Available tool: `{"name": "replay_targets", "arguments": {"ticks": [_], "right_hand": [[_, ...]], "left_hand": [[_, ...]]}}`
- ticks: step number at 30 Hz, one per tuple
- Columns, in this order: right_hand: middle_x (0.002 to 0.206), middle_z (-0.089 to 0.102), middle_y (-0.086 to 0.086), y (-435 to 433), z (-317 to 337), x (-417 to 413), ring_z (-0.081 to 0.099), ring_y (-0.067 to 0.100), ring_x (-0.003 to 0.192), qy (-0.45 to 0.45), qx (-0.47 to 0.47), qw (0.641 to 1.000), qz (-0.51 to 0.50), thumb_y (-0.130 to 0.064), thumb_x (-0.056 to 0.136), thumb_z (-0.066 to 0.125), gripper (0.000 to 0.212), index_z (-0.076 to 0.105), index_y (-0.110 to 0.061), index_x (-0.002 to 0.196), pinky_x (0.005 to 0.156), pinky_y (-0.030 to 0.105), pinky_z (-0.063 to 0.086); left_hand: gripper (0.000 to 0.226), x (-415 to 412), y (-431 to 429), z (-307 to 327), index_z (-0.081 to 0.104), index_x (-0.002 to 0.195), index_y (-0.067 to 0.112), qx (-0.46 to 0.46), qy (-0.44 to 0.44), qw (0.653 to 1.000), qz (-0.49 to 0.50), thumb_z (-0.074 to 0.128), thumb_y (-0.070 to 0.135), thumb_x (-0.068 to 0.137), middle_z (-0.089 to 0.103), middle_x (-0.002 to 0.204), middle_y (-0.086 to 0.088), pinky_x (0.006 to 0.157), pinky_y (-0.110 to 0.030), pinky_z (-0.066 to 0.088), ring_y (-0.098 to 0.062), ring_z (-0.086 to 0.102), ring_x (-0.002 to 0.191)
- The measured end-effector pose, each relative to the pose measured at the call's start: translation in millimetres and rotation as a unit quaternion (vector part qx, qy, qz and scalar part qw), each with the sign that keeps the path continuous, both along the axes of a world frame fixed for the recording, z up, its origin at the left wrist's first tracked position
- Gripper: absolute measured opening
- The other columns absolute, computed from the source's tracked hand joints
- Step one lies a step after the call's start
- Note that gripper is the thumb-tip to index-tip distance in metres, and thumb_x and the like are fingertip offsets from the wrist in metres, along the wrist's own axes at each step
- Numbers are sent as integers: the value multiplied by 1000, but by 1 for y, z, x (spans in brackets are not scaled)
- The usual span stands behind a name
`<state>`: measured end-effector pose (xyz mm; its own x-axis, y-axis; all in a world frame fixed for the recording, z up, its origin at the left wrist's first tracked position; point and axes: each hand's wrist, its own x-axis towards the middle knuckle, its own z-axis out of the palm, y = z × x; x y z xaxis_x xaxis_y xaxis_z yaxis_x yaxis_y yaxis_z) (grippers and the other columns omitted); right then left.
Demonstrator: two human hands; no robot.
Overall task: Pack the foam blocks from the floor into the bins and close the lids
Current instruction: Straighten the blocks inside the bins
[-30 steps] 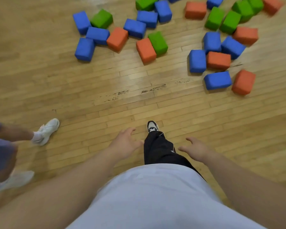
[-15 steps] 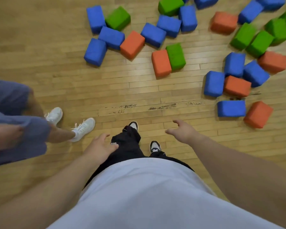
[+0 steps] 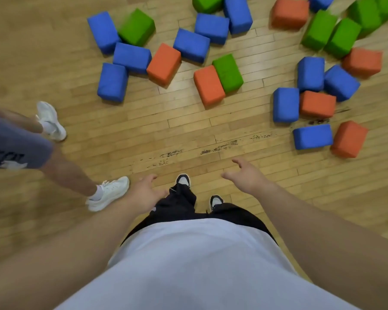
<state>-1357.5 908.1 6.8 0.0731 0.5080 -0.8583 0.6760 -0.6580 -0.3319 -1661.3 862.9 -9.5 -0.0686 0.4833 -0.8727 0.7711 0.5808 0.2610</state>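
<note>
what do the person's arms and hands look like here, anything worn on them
The left hand and right hand are bare: no gloves, and no ring, watch or bracelet shows. The left arm and right arm are bare too, with no sleeve in view. Between them are a pale grey shirt and black trousers.

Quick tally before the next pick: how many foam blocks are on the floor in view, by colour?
Blue blocks: 11
Green blocks: 7
Orange blocks: 6
Total: 24 in view. Several at the top edge are cut off, so more may lie outside the frame.
</note>
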Motion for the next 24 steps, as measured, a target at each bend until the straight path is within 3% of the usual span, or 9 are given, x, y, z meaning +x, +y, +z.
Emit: {"name": "replay_targets", "arguments": {"ticks": [2, 5, 6, 10, 13, 15, 18, 21, 24], "right_hand": [[152, 46, 5, 11, 0, 3, 49, 24, 126, -5, -5, 1000, -10, -45, 89, 69, 75, 36, -28, 154, 99, 35, 41], [151, 49, 6, 33, -2, 12, 49, 27, 131, -22, -16, 999, -30, -47, 87, 70, 75, 39, -28, 153, 101, 36, 41], [150, 50, 6, 43, -2, 16, 49, 27, 132, -27, -21, 999, -39, -47, 86, 71, 75, 40, -28, 153, 101, 35, 42], [152, 47, 6, 103, -11, 32, 46, 28, 136, -28, -39, 997, -54, -45, 88, 69, 77, 38, -26, 155, 101, 36, 40], [150, 50, 5, 168, -24, 35, 49, 27, 134, -29, -45, 998, -44, -45, 85, 72, 78, 39, -25, 154, 105, 37, 41], [148, 52, 7, 218, -32, 28, 51, 27, 132, -27, -46, 998, -22, -44, 85, 72, 78, 40, -24, 154, 106, 37, 42], [145, 54, 10, 295, -39, 2, 54, 29, 128, -24, -54, 997, 47, -42, 87, 70, 77, 38, -23, 155, 98, 33, 42], [149, 50, 11, 370, -44, -45, 58, 31, 123, -12, -32, 992, 124, -41, 88, 69, 76, 37, -22, 154, 99, 36, 46], [152, 48, 12, 435, -46, -104, 52, 32, 130, -1, -7, 981, 193, -42, 91, 69, 76, 35, -22, 156, 105, 38, 44]], "left_hand": [[74, 6, 26, -1, 35, 155, 29, 6, -18, 1000, -2, 65, 52, 92, 38, 157, -6, 85, -31, 41, -16, 54, 101], [75, 20, 76, 1, 32, 156, 29, 21, -41, 999, -18, 65, 53, 92, 36, 159, -8, 78, -31, 43, -8, 50, 81], [75, 27, 95, 3, 32, 156, 29, 29, -44, 998, -26, 65, 53, 93, 37, 158, -8, 76, -31, 44, -10, 51, 82], [75, 45, 176, -1, 32, 155, 30, 59, -59, 996, -26, 66, 51, 93, 34, 159, -6, 93, -32, 43, -26, 51, 125], [74, 42, 233, -10, 35, 154, 29, 70, -52, 996, 3, 69, 50, 91, 38, 156, -7, 91, -29, 39, -19, 49, 114], [75, 30, 264, -12, 36, 153, 30, 66, -40, 996, 45, 70, 49, 90, 39, 156, -6, 95, -31, 41, -19, 49, 117], [75, 0, 292, -15, 38, 152, 30, 47, -16, 991, 124, 72, 48, 88, 39, 156, -8, 107, -36, 39, -26, 45, 136], [73, -36, 309, -14, 39, 152, 28, 29, 10, 980, 195, 72, 44, 89, 42, 153, -9, 102, -35, 39, -27, 46, 136], [70, -74, 327, -14, 39, 152, 26, 5, 29, 968, 249, 70, 43, 91, 44, 152, -9, 98, -34, 40, -29, 49, 133]]}}
